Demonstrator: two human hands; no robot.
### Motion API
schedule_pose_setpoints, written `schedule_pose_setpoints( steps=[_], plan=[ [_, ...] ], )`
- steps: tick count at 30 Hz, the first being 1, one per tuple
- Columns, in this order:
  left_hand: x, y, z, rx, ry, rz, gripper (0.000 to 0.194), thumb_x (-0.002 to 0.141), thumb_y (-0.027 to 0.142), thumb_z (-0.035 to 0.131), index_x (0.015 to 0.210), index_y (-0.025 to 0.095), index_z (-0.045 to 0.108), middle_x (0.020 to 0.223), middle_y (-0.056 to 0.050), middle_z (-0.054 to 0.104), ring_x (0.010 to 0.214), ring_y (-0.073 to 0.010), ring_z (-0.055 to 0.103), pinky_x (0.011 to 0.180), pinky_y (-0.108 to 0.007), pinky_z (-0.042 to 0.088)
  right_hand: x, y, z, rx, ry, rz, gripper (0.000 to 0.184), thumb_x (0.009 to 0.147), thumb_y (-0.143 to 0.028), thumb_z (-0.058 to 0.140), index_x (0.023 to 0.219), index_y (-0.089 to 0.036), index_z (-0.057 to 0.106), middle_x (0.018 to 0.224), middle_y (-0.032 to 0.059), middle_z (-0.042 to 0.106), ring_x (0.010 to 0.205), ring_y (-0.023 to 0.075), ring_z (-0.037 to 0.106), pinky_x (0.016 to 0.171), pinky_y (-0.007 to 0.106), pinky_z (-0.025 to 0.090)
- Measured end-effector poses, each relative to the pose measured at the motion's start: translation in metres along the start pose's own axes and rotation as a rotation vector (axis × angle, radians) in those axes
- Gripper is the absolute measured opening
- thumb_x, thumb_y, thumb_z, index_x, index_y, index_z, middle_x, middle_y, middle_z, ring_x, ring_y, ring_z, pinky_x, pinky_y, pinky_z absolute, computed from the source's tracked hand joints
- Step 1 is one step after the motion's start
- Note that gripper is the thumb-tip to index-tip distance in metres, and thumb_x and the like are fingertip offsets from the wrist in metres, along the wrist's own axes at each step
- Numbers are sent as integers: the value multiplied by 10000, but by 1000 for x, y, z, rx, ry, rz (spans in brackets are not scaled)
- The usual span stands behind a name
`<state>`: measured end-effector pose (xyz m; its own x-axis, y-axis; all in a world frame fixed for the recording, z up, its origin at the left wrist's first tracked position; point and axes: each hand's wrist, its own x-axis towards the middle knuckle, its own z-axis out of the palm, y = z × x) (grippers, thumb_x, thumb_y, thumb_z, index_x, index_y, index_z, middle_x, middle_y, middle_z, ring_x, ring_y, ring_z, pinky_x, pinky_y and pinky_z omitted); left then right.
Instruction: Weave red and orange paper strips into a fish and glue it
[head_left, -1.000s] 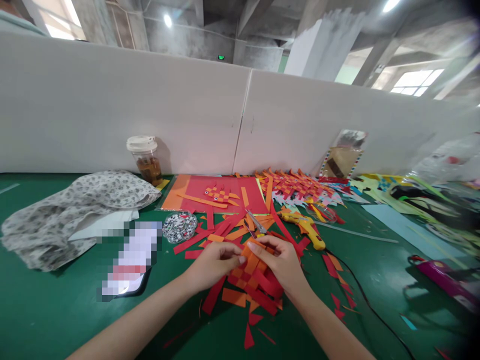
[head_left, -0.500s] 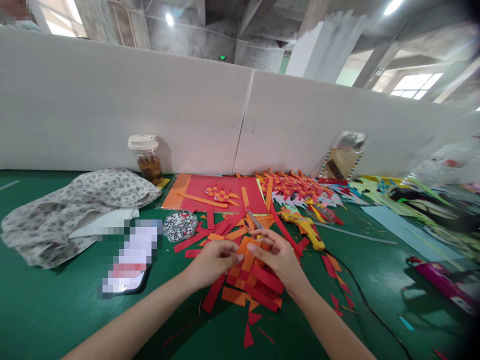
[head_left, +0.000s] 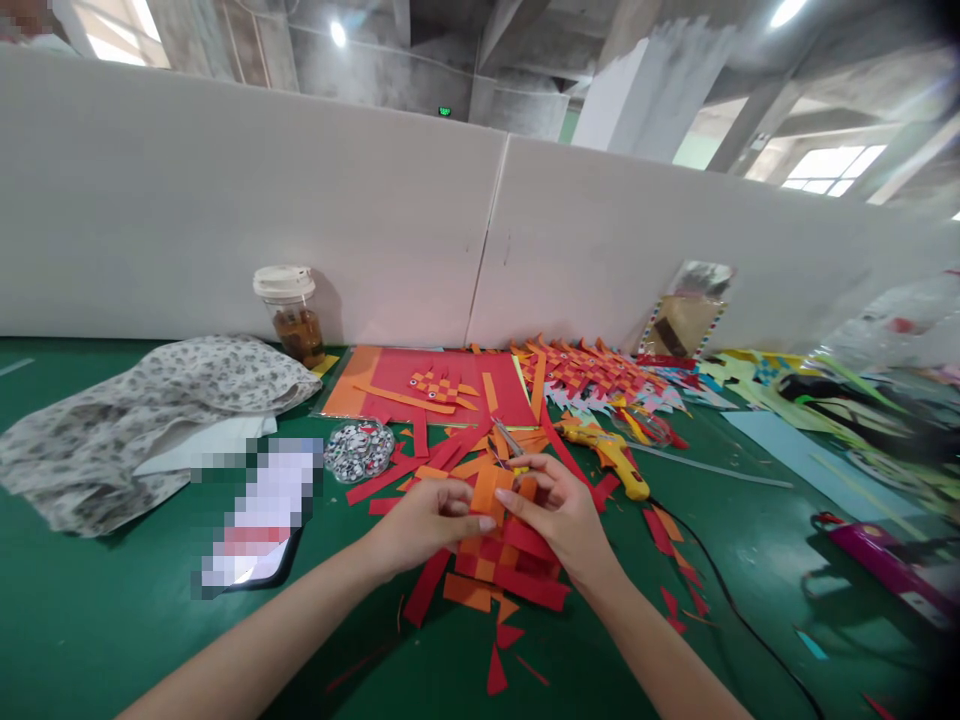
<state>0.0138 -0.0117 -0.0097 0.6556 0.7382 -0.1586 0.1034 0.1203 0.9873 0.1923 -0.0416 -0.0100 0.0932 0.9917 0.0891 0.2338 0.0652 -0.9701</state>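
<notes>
A woven piece of red and orange paper strips [head_left: 501,560] is held just above the green table [head_left: 112,620] in front of me. My left hand [head_left: 424,523] pinches its left edge, thumb against forefinger. My right hand [head_left: 561,517] is closed on its upper right part, fingers curled over an orange strip [head_left: 485,490] that stands up between the two hands. Loose red and orange strips [head_left: 431,462] lie under and behind the piece. Small red and orange offcuts [head_left: 496,668] lie below it.
A dish of googly eyes [head_left: 360,448], scissors [head_left: 508,440], a yellow glue gun [head_left: 609,455] with a black cord [head_left: 720,590], red paper sheets [head_left: 420,395], finished woven fish [head_left: 592,372], a lidded cup [head_left: 291,312], a patterned cloth [head_left: 150,410] and a phone [head_left: 259,520] surround the work. White partition behind.
The orange strip between my hands has been drawn upward and now stands higher above the weave. Both hands stayed at the piece, shifting slightly up.
</notes>
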Motion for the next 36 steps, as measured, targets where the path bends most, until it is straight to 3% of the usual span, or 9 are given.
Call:
schedule_pose_setpoints(
  steps=[4,7,10,17,22,29,33,36],
  plan=[
    [3,-8,-1,40,13,70,288,710,359,644,605,178,446,522,98,242,484,-72,196,465,-233,152,0,-2,0,20,-30,16,444,669,-386,715,1036,-204,542,709,-14,620,637,133,563,602,251,422],
    [4,-7,-3,10,63,78,264,698,349,659,602,174,486,506,94,302,476,-72,259,483,-231,199,2,-5,-5,69,-26,46,557,632,-389,732,1112,-213,512,816,15,643,748,164,603,699,287,453],
    [3,-3,-4,-26,108,64,267,681,348,684,577,177,508,476,86,373,482,-86,359,516,-236,281,7,-7,-11,88,-50,76,603,603,-362,749,1126,-206,493,754,-8,618,710,151,591,713,296,456],
    [2,0,0,-141,50,-38,227,645,341,730,754,159,650,569,43,581,518,-99,493,550,-240,382,7,-9,-11,69,-59,64,557,610,-322,745,1094,-204,497,623,-61,545,563,108,531,538,236,416],
    [2,-3,-2,-228,-34,-68,288,633,309,748,852,136,678,698,-1,650,611,-106,562,610,-235,419,5,-7,-8,29,-58,53,479,622,-331,734,1034,-198,528,645,-43,557,586,122,555,554,248,435],
    [-2,-1,-2,-204,-22,-63,233,620,284,757,781,128,692,739,-24,674,677,-140,592,652,-259,434,0,-9,-2,-5,-56,37,479,641,-375,728,1044,-202,535,687,-18,600,651,142,590,640,273,461],
    [-1,2,-2,-233,26,19,209,646,264,745,819,152,709,772,-23,695,747,-150,607,716,-263,443,-1,-13,-6,-68,-145,60,540,624,-387,742,1088,-209,529,776,14,645,742,174,625,686,294,478],
    [0,1,-4,-205,101,-1,237,664,298,735,861,168,715,826,-40,713,758,-163,622,685,-264,459,0,-13,-9,-127,-219,48,544,652,-361,730,1130,-211,518,744,6,658,708,166,626,658,285,482]
  ],
)
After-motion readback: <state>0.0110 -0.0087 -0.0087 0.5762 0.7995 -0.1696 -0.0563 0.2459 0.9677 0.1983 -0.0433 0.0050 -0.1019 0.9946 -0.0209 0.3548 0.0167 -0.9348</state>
